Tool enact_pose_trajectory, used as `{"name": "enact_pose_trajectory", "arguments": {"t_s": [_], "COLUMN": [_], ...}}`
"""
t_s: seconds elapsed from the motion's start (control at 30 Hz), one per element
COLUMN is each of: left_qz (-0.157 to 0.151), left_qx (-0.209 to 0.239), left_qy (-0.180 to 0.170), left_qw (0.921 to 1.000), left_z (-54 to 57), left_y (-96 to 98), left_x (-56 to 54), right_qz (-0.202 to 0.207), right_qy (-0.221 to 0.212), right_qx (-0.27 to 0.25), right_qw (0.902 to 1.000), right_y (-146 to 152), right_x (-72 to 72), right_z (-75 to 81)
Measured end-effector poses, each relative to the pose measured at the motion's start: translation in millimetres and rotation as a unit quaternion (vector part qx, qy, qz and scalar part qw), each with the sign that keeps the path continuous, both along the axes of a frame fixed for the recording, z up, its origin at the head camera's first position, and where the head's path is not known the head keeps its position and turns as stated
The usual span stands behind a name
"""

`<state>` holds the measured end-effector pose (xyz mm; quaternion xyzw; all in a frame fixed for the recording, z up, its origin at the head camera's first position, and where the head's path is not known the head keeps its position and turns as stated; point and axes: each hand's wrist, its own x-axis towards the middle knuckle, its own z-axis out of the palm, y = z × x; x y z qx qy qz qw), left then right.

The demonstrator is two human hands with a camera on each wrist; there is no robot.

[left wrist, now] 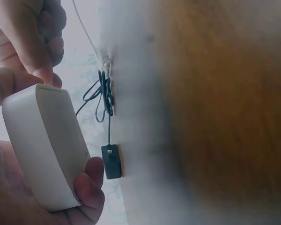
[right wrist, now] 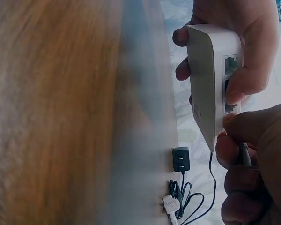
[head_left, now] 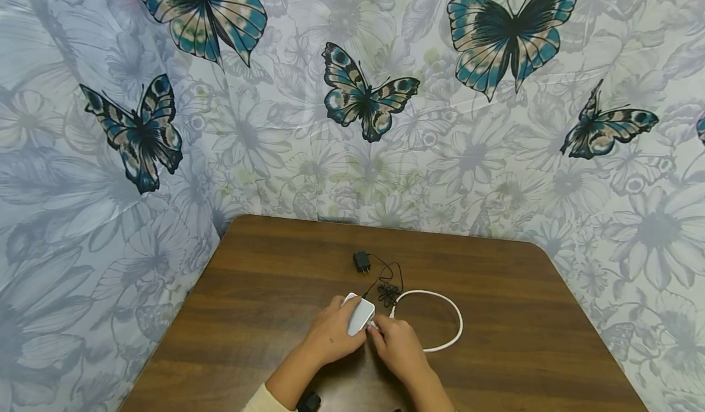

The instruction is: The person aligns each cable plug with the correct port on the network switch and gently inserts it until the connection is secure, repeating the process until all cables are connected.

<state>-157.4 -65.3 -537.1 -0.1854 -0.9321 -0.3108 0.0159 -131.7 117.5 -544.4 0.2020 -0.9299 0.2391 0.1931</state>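
Note:
My left hand (head_left: 335,333) grips a small white router-like box (head_left: 361,318), raised above the table. A row of network ports (right wrist: 231,65) shows on one side of it in the right wrist view, and the left thumb lies across part of that row. Close against the same side, my right hand (head_left: 401,349) pinches the end of a white network cable (head_left: 460,323). The fingertips hide that plug, so how far it sits in a port cannot be seen. The cable's other plug (right wrist: 171,205) lies loose by the black cord.
On the brown wooden table (head_left: 507,289) lies a black power adapter (head_left: 361,261), its bundled cord (head_left: 388,293) running to the box. A dark object (head_left: 309,401) is partly visible by the left forearm. Behind the table hangs a butterfly-patterned cloth (head_left: 341,173).

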Motion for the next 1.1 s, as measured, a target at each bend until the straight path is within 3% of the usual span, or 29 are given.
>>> {"name": "enact_pose_trajectory", "arguments": {"t_s": [0.2, 0.43, 0.63, 1.1], "left_qz": [0.006, 0.014, 0.010, 0.012], "left_qx": [0.005, 0.006, 0.002, -0.001], "left_qy": [0.017, 0.005, 0.036, 0.010], "left_qw": [0.9998, 0.9999, 0.9993, 0.9999], "left_z": [-3.6, -8.1, -7.8, -6.4], "left_y": [4.5, 8.6, 10.1, 22.8], "left_x": [0.8, 1.1, 2.1, 1.7], "right_qz": [0.000, -0.007, -0.006, 0.011], "right_qy": [0.019, 0.014, 0.011, -0.029], "right_qx": [0.008, -0.001, -0.001, 0.004], "right_qw": [0.9998, 0.9999, 0.9999, 0.9995], "right_y": [1.9, 3.4, 5.1, 17.7], "right_x": [0.2, -0.9, -2.6, -10.3], "right_z": [-1.1, -4.3, -7.2, -1.5]}}
